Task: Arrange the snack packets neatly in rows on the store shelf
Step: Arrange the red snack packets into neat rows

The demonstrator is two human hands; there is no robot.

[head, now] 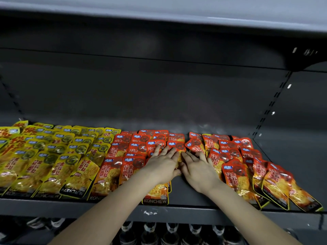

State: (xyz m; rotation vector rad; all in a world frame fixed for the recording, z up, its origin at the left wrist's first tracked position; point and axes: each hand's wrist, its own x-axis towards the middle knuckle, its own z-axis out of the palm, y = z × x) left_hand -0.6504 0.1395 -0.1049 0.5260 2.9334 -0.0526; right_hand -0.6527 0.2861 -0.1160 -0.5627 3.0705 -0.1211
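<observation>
Yellow snack packets point(51, 160) lie in overlapping rows on the left of the grey shelf point(178, 190). Red packets point(123, 156) fill the middle in rows, and a looser, tilted heap of red packets point(247, 167) lies at the right. My left hand point(162, 163) rests flat with straight fingers on the middle red packets. My right hand point(198, 168) lies beside it, fingers extended, touching the red packet point(177, 145) between the two hands. One packet point(157, 195) under my left forearm reaches the shelf's front edge.
The shelf above point(159, 18) hangs low overhead. The dark back wall point(159, 96) has a slotted upright point(272, 106) at the right. Bottles point(169, 232) stand on the shelf below. A bare strip of shelf lies between my forearms.
</observation>
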